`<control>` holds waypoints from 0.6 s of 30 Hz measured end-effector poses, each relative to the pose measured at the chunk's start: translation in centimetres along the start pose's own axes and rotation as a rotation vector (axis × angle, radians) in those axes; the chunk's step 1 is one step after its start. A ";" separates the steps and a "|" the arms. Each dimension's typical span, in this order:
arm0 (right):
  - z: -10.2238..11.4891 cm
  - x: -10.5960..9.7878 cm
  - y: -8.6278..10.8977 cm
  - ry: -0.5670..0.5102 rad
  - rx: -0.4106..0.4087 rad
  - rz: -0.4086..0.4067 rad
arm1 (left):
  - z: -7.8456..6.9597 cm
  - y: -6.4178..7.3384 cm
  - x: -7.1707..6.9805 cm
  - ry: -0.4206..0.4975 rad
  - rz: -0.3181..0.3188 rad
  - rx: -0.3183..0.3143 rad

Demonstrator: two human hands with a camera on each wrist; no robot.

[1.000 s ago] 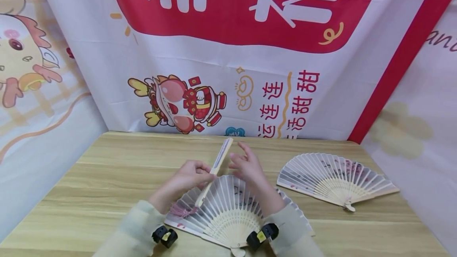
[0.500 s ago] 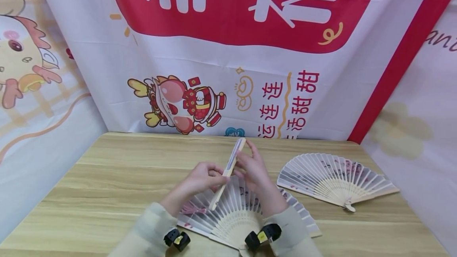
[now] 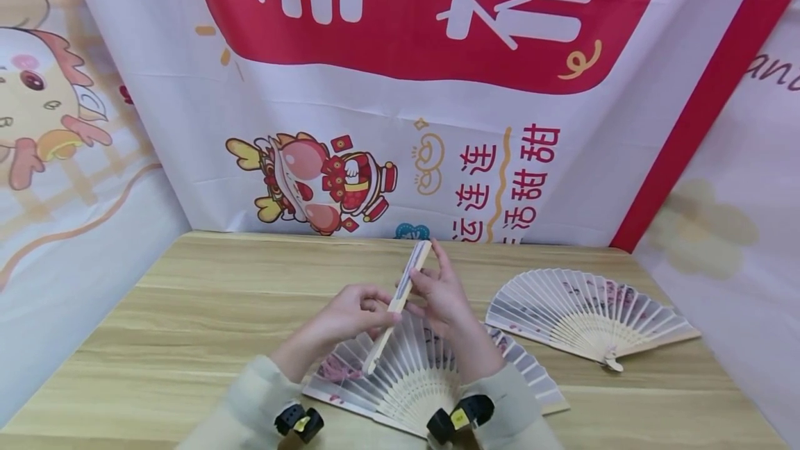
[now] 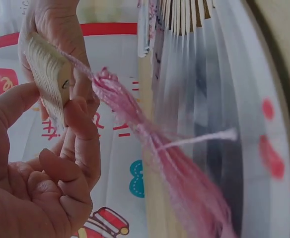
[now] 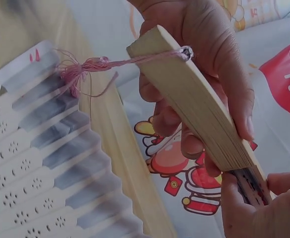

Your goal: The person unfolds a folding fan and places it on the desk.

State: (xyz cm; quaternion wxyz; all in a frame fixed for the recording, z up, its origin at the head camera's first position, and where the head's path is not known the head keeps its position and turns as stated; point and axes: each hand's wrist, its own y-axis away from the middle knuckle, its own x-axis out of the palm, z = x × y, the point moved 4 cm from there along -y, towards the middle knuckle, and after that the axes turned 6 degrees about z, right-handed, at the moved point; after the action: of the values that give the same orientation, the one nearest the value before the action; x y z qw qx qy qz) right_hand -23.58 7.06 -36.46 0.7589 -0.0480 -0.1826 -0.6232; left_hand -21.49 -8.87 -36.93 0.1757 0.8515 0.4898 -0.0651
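A folded hand fan [image 3: 400, 290] with pale wooden ribs is held slanting above the table in both hands. My left hand [image 3: 357, 310] pinches it near the middle, thumb on one side and fingers on the other. Farther up, my right hand [image 3: 442, 294] grips the end that has the fabric pleats. From the fan's riveted end hangs a pink tassel [image 4: 170, 168], plain in the left wrist view. Below the hands lies a spread fan [image 3: 419, 387] with a floral print and pierced ribs, partly hidden by the right hand and forearm.
Another spread fan [image 3: 594, 311] with pink flowers lies on the wooden table [image 3: 187, 311] at the right. A white and red printed cloth [image 3: 350, 103] hangs behind the table's back edge. Black bands with small cameras circle both wrists.
The folded fan and left hand have shifted right. My right hand, loose beside the fan a second ago, now grips its upper end. The spread fan below has slid slightly right.
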 end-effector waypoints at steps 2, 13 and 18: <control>0.0 0.1 0.1 -0.010 -0.005 0.009 | -0.2 0.3 -0.4 -0.021 0.014 0.000; 1.0 0.5 0.7 -0.117 -0.054 -0.012 | -1.5 1.3 -1.3 -0.037 0.072 0.018; 1.2 0.7 0.6 -0.258 -0.091 -0.023 | -2.2 1.3 -1.9 -0.038 0.056 0.037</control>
State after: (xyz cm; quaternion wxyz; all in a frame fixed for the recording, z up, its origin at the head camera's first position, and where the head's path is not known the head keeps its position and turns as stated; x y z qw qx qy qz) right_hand -23.13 6.90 -35.05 0.7190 -0.1597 -0.2507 -0.6283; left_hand -21.44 -10.22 -34.08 0.1707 0.8665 0.4612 -0.0854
